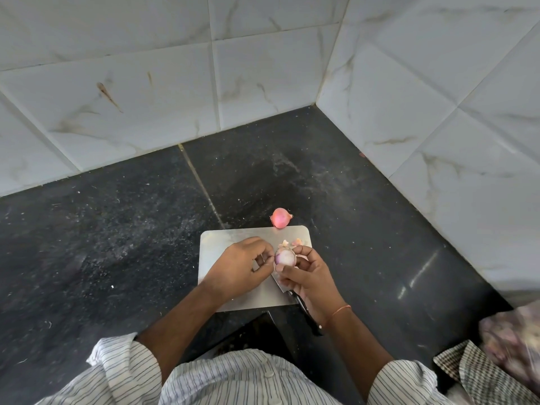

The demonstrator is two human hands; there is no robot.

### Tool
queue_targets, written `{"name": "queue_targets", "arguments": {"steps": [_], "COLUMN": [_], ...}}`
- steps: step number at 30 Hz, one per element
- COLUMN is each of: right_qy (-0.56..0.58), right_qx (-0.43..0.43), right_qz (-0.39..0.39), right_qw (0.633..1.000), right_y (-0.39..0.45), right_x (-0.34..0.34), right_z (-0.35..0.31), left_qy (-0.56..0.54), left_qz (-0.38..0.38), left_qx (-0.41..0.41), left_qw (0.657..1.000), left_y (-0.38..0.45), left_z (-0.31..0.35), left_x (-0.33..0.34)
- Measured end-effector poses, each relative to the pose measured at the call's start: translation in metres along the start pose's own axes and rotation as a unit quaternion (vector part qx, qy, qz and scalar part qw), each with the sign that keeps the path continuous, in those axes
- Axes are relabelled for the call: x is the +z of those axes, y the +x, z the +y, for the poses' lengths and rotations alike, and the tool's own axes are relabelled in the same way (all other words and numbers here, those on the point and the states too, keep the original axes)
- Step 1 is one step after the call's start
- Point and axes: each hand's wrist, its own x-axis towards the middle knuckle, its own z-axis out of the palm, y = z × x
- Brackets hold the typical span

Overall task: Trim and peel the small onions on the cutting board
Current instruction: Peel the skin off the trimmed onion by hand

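Above the cutting board (233, 299), which is taken as the landmark throughout, white marbled wall tiles (263, 68) are seen meeting in a corner, and a black speckled counter (102, 229) is spread beneath it on all sides. A checked cloth (479, 372) is seen well off the board's near right corner. The board is laid flat near the counter's front edge, steel-grey, with rounded corners.

Just beyond the board's far edge, toward its right end, an unpeeled pink onion (281, 218) is left on the counter, apart from both hands. Over the board's right half, a partly peeled onion (285, 256) is held up between the two hands. It is gripped by the right hand (309, 280), thumb and fingers curled round it, with a pale cut face turned toward the camera. The left hand (239, 270) is set immediately to the onion's left, its fingertips pinched at the onion's edge, apparently on a strip of skin, though this is too small to be confirmed.

A knife (304, 309) is laid across the board's near right corner, under the right wrist, handle overhanging. Loose peel scraps (290, 243) are scattered on the board just behind the held onion.

The peel is judged best pulled leftward, away from the gripping hand.
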Motion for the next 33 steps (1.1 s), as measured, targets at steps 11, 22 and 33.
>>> {"name": "queue_targets", "arguments": {"steps": [11, 22, 33], "right_qy": [0.081, 0.0, -0.614], "right_qx": [0.089, 0.144, 0.021], "right_qz": [-0.011, -0.012, 0.157], "right_qw": [0.993, 0.99, 0.773], "right_y": [-0.006, -0.009, 0.002], "right_x": [0.0, 0.009, -0.038], "right_z": [-0.008, -0.012, 0.012], "left_qy": [-0.193, -0.195, -0.315], "left_qz": [-0.034, 0.008, 0.008], "left_qx": [-0.113, -0.115, -0.194], "left_qw": [0.974, 0.974, 0.929], "left_y": [-0.006, -0.002, -0.013], "left_z": [-0.003, -0.003, -0.026], "left_x": [0.002, 0.006, 0.007]}}
